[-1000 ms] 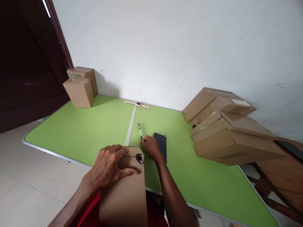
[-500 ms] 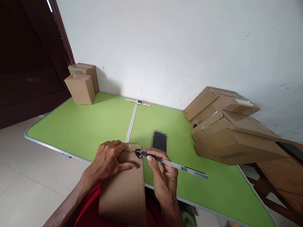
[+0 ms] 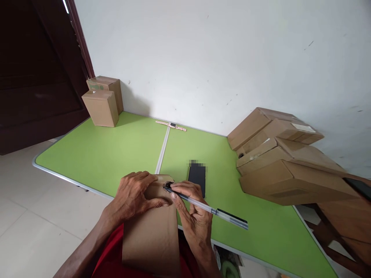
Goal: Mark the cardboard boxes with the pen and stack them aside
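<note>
A brown cardboard box [image 3: 150, 239] rests in front of my body, at the near edge of the table. My left hand [image 3: 133, 197] is closed over its upper left side, with the thumb pressed along the near face. Pinched in my right hand [image 3: 194, 216] is a pen [image 3: 201, 204] with a clear barrel and its black-clipped cap on the back end. The pen's tip meets a black scribbled patch [image 3: 167, 185] near the box's top right corner, partly covered by my fingers.
On the green table [image 3: 116, 154] lie a dark phone [image 3: 197, 179] and a pink-strapped watch [image 3: 173, 125]. Two boxes [image 3: 101, 110] stand at the back left, and several larger boxes [image 3: 269, 177] at the right. A wooden chair [image 3: 342, 220] stands beyond the right edge.
My right hand has shifted slightly left and the pen's back end has swung down and left. Its tip has moved a little left on the black patch. My left hand keeps its hold.
</note>
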